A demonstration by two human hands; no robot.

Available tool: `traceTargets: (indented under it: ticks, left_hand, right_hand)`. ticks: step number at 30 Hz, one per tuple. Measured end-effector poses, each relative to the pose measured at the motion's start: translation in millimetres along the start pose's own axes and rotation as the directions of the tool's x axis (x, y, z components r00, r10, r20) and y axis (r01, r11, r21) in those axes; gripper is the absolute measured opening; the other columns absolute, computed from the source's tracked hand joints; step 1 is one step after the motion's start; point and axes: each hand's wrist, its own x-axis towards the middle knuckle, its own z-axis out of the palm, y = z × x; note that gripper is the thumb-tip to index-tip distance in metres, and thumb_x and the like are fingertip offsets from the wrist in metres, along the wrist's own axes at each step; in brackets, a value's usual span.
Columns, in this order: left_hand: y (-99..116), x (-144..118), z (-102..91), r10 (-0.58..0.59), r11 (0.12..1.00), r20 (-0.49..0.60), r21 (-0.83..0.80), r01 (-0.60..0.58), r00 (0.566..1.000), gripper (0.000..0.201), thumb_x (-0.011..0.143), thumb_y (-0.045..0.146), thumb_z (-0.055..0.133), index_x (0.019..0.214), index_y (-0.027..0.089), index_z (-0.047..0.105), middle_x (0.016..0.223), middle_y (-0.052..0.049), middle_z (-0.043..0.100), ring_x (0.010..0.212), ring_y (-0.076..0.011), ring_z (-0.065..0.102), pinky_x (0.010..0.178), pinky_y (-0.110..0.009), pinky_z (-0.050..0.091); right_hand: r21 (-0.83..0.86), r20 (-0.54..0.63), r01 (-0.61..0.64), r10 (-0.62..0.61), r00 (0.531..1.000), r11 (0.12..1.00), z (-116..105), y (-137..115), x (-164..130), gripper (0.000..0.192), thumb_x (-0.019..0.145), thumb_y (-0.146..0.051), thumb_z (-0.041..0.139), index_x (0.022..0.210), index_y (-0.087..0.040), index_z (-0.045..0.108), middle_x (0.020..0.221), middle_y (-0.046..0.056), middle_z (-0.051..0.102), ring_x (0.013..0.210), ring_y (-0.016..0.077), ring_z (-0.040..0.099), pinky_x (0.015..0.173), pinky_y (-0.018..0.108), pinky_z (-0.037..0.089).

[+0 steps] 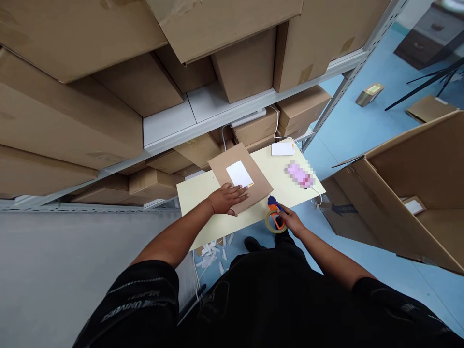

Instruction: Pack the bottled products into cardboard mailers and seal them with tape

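Observation:
My left hand (225,198) lies flat with its fingers spread on a flat brown cardboard box (250,176). A white label (239,174) with a small yellow mark is on the box's top, just beyond my fingertips. My right hand (291,220) is closed around an orange and blue tape dispenser (273,207) carrying a roll of tape (268,225), held by the table's near edge. Under the box is a pale yellow tabletop (203,195). Part of the dispenser's handle is hidden by my fingers.
A white card-like piece (282,149) and a blurred pink item (300,175) with a white cable lie on the table's right. Shelves (232,113) of cardboard boxes stand ahead. A large open carton (384,208) is on my right. Paper scraps (210,252) lie on the floor.

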Motion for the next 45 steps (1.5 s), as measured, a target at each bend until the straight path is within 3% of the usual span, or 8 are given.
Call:
traceTargets:
  ticks: [3, 7, 10, 13, 20, 33, 41, 45]
  left_hand:
    - [42, 26, 11.7, -0.199, 0.979, -0.066, 0.029, 0.201, 0.978, 0.091, 0.085, 0.068, 0.067, 0.160, 0.022, 0.041, 0.169, -0.020, 0.031, 0.148, -0.0423, 0.039, 0.114, -0.052, 0.032]
    - [96, 76, 16.4, -0.462, 0.884, -0.129, 0.011, 0.467, 0.877, 0.097, 0.089, 0.072, 0.061, 0.162, 0.013, 0.037, 0.167, -0.027, 0.030, 0.145, -0.0445, 0.041, 0.111, -0.053, 0.035]
    - [114, 106, 12.7, -0.559, 0.827, -0.130, -0.018, 0.562, 0.819, 0.098, 0.091, 0.072, 0.058, 0.160, 0.006, 0.037, 0.164, -0.031, 0.033, 0.141, -0.0467, 0.044, 0.108, -0.054, 0.038]
    - [115, 119, 8.3, -0.579, 0.815, -0.106, -0.023, 0.580, 0.809, 0.099, 0.091, 0.072, 0.057, 0.159, 0.004, 0.038, 0.162, -0.034, 0.034, 0.138, -0.0486, 0.046, 0.105, -0.055, 0.041]
    - [109, 119, 6.1, -0.578, 0.816, -0.085, -0.047, 0.576, 0.812, 0.096, 0.092, 0.073, 0.053, 0.159, 0.005, 0.040, 0.161, -0.035, 0.034, 0.135, -0.0475, 0.049, 0.100, -0.056, 0.044]
    - [110, 143, -8.7, -0.635, 0.772, -0.030, 0.007, 0.635, 0.772, 0.100, 0.094, 0.073, 0.048, 0.156, -0.004, 0.038, 0.159, -0.040, 0.034, 0.134, -0.0488, 0.050, 0.096, -0.053, 0.049]
    - [114, 194, -26.9, -0.744, 0.667, -0.042, 0.022, 0.745, 0.667, 0.105, 0.088, 0.075, 0.059, 0.152, -0.006, 0.041, 0.140, -0.038, 0.056, 0.136, -0.0480, 0.049, 0.102, -0.050, 0.048]
    - [107, 166, -39.9, -0.681, 0.732, -0.114, -0.097, 0.674, 0.723, 0.093, 0.091, 0.074, 0.055, 0.158, 0.010, 0.039, 0.153, -0.026, 0.051, 0.136, -0.0413, 0.052, 0.109, -0.048, 0.045]
  right_hand:
    - [-0.002, -0.039, 0.004, -0.004, 0.999, 1.000, -19, -30, 24, 0.063, 0.079, -0.056, 0.074, 0.132, -0.023, 0.070, 0.119, 0.005, 0.078, 0.106, 0.0268, 0.072, 0.095, 0.043, 0.059]
    - [-0.048, -0.023, 0.008, -0.009, 1.000, 0.999, -41, -81, 63, 0.055, 0.076, -0.050, 0.081, 0.121, -0.019, 0.075, 0.108, 0.008, 0.079, 0.093, 0.0234, 0.071, 0.083, 0.035, 0.058]
    - [-0.078, 0.069, -0.031, 0.036, 0.997, 0.996, -47, -106, 85, 0.050, 0.077, -0.052, 0.083, 0.112, -0.017, 0.077, 0.097, 0.009, 0.080, 0.085, 0.0229, 0.070, 0.076, 0.033, 0.057]
    - [-0.120, 0.078, -0.040, 0.049, 0.996, 0.992, -48, -113, 92, 0.051, 0.079, -0.056, 0.082, 0.107, -0.014, 0.078, 0.086, 0.011, 0.079, 0.078, 0.0227, 0.068, 0.071, 0.033, 0.056]
    - [-0.046, 0.087, 0.062, -0.058, 0.995, 0.997, -56, -79, 60, 0.058, 0.081, -0.059, 0.078, 0.122, -0.018, 0.076, 0.100, 0.009, 0.081, 0.091, 0.0253, 0.072, 0.087, 0.040, 0.058]
    - [0.051, 0.098, 0.087, -0.091, 0.991, 0.995, -32, 57, -34, 0.069, 0.084, -0.065, 0.072, 0.143, -0.030, 0.064, 0.145, 0.004, 0.065, 0.139, 0.0309, 0.057, 0.124, 0.052, 0.036]
    - [0.019, -0.006, 0.122, -0.122, 0.992, 0.992, -34, 29, 8, 0.070, 0.082, -0.064, 0.072, 0.143, -0.030, 0.063, 0.146, 0.002, 0.064, 0.139, 0.0294, 0.057, 0.122, 0.050, 0.039]
    - [-0.021, 0.010, 0.124, -0.123, 0.992, 0.992, -46, 16, 17, 0.070, 0.080, -0.063, 0.076, 0.140, -0.028, 0.066, 0.143, 0.004, 0.067, 0.137, 0.0316, 0.059, 0.122, 0.052, 0.040]
